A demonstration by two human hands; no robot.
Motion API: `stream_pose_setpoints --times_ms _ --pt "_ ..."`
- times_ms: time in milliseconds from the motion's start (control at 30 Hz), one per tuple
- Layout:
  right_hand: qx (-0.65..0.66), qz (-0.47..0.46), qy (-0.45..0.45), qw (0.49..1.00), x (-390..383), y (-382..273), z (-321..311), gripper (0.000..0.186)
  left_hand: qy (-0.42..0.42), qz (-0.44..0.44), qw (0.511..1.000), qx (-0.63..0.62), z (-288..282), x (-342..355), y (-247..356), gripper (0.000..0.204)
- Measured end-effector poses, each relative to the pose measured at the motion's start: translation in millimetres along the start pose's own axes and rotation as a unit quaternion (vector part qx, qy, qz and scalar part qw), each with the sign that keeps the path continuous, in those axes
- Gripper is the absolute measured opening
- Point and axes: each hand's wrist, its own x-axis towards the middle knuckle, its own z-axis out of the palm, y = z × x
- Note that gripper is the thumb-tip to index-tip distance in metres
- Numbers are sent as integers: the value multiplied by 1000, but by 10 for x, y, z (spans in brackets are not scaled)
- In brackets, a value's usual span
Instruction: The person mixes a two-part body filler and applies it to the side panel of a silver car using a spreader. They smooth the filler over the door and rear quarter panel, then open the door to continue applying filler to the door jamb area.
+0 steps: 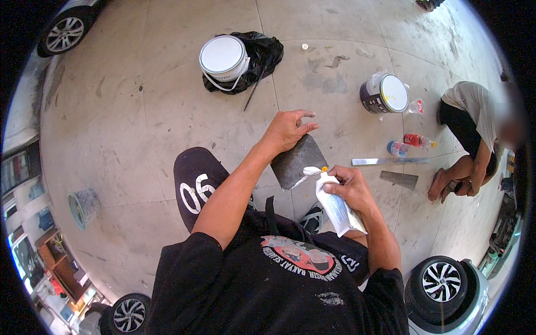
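Observation:
My left hand point(287, 129) grips a dark, flat, roughly square plate point(293, 159) by its far edge. The thumb and forefinger stick out past the edge, and the other fingers are partly hidden. A blob of white paste point(311, 170) lies on the plate's right side, with a streak toward its near edge. Wrapped round a white squeeze tube point(341, 211) is my right hand point(353, 187). The tube's orange-yellow nozzle point(324, 168) points up beside the paste, close to the plate's edge.
Ahead stands a white-lidded bucket point(222, 56) on a black plastic bag point(262, 56). A dark tub point(385, 94), bottles point(416, 140), a metal strip point(391, 161) and a grey flat piece point(398, 179) lie right, near a crouching person point(466, 128). A pail point(84, 207) stands left.

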Motion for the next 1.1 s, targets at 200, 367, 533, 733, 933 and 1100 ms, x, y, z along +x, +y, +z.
stream_pose_setpoints --times_ms 200,367,533,733,933,1100 --pt "-5 1 9 1000 1 -4 -13 17 -5 -9 1000 -4 5 2 -31 42" --pt "-4 -16 15 1000 15 49 -41 13 -5 -16 999 -28 39 8 -33 45" --pt "-87 -38 9 995 50 13 -73 17 -58 -41 996 -50 71 28 -129 47" --pt "-251 -75 109 959 353 74 -161 22 -106 -41 993 -21 102 0 -190 37" --pt "-246 -39 272 929 1728 802 -699 32 74 -215 954 -196 -90 114 -438 34" --pt "-204 -89 400 889 2590 1244 -875 43 147 -150 930 -303 -359 -2 -880 23"
